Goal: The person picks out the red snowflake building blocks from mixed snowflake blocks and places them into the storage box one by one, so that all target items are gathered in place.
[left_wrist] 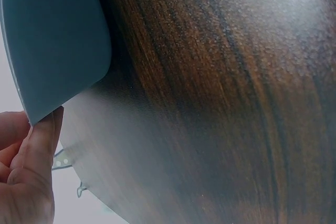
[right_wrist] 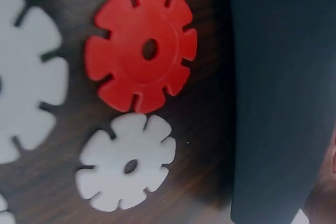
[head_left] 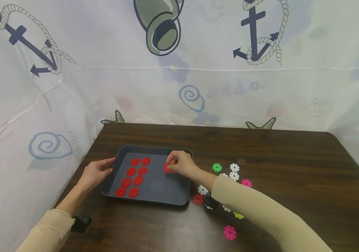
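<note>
My left hand (head_left: 95, 173) is at the left side of a dark grey baking tray (head_left: 154, 148), its thumb and fingers gripping the rim. In the left wrist view, fingers (left_wrist: 37, 148) lie on either side of the tray's edge (left_wrist: 58, 40). Over the tray's right part, my right hand (head_left: 182, 163) pinches a red notched disc (head_left: 167, 168) between thumb and fingertips. Several more red notched discs (head_left: 131, 172) lie in two columns in the tray's left half. The right wrist view shows the tray's outer wall (right_wrist: 283, 93); the held disc is out of sight there.
Right of the tray, loose discs are scattered on the dark wooden table (head_left: 292, 168): a red one (right_wrist: 142, 48), several white ones (right_wrist: 126, 163), a green one (head_left: 217, 167), pink ones (head_left: 229, 232), a yellow one (head_left: 238, 215) and a brown one (head_left: 241, 162). My right forearm passes over some. A printed curtain (head_left: 129, 91) hangs behind.
</note>
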Demonstrator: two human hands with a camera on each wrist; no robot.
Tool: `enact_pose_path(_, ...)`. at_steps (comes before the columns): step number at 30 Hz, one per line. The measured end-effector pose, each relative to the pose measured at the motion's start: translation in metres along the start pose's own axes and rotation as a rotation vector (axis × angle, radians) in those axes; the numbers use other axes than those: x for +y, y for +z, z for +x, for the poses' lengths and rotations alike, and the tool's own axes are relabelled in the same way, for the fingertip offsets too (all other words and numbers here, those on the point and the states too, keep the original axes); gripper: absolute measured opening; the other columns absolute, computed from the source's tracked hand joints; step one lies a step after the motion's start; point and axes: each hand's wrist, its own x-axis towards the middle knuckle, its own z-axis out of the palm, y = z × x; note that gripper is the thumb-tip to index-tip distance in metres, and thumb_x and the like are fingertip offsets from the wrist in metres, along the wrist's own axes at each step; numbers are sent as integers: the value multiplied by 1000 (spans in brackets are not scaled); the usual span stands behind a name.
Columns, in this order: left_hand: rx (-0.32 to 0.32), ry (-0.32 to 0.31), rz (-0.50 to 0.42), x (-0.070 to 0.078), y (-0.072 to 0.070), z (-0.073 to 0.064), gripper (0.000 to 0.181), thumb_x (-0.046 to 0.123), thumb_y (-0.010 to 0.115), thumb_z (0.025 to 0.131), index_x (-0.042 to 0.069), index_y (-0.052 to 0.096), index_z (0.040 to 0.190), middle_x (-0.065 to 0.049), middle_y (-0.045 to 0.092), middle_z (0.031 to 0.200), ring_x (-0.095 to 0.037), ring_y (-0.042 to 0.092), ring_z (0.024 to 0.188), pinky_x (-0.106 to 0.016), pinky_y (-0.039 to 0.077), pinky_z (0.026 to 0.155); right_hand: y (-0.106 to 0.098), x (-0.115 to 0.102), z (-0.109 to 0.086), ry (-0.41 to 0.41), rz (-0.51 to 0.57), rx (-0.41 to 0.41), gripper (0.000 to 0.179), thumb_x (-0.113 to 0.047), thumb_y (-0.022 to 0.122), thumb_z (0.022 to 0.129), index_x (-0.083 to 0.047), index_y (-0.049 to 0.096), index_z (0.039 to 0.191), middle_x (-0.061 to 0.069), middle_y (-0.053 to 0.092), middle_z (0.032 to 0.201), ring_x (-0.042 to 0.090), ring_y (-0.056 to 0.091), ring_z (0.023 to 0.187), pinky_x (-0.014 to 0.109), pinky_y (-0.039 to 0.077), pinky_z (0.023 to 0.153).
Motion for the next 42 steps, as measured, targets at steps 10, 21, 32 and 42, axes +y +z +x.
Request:
enact_pose_path(10,-4,-5,5,-1,0,1,45,6,58,91,-4,48,134,-27,52,130,-42,55,114,-48,50,85,23,-3,18,34,-16,-78,10,7,70,77,3,63,84,9,64,68,7,59,54,21,53,55)
enact_pose_path(21,-3,-12,5,0,0,1,45,6,58,90,-3,49,133,-28,52,129,-42,56,113,-48,50,85,42,-6,29,90,-6,-76,11,8,71,76,4,64,84,4,59,62,8,57,50,19,52,52)
enact_pose_path(32,-1,-11,-6,2,0,3,45,6,57,91,-3,49,133,-27,53,129,-41,57,113,-48,50,86,47,-5,30,78,-87,-50,10,5,72,76,1,64,82,2,57,62,5,51,51,16,43,48)
enact_pose_path(42,-6,-24,-9,2,-1,2,45,7,57,91,-2,48,135,-26,54,128,-41,57,112,-47,51,84,50,-3,31,77,-187,-37,10,-3,74,78,-3,64,81,-2,57,64,6,49,56,18,38,55)
